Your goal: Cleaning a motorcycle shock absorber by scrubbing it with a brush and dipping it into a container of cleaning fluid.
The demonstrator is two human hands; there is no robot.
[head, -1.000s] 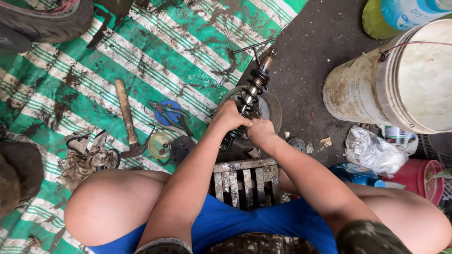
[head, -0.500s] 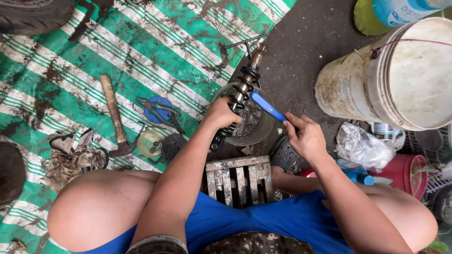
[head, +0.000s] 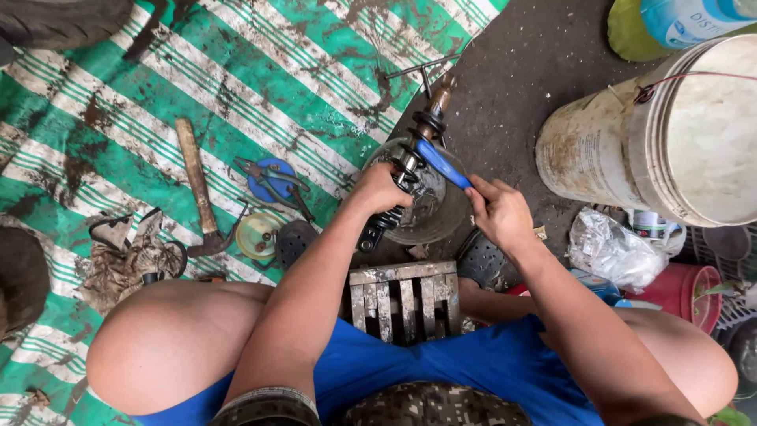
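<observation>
The left hand (head: 380,189) is closed around a black coil-spring shock absorber (head: 406,170), holding it slanted over a shallow round basin (head: 441,213) on the dark floor (head: 520,87); its upper rod end points away toward the far edge of the floor patch, its lower end rests near the wooden stool (head: 404,300). The grip looks meant to steady the part, with the basin under it to catch dirt or fluid. The right hand (head: 498,214) is closed on a blue-handled tool (head: 443,164), probably a brush, its tip laid against the spring coils just beyond the left hand.

On the green striped mat (head: 158,102) to the left, within reach, lie a hammer (head: 197,185), pliers (head: 272,177) on a blue lid, a small yellow dish (head: 259,235) and a dirty rag (head: 130,256). To the right stand a white bucket (head: 599,150), a crumpled plastic bag (head: 611,252) and a red tub (head: 682,288).
</observation>
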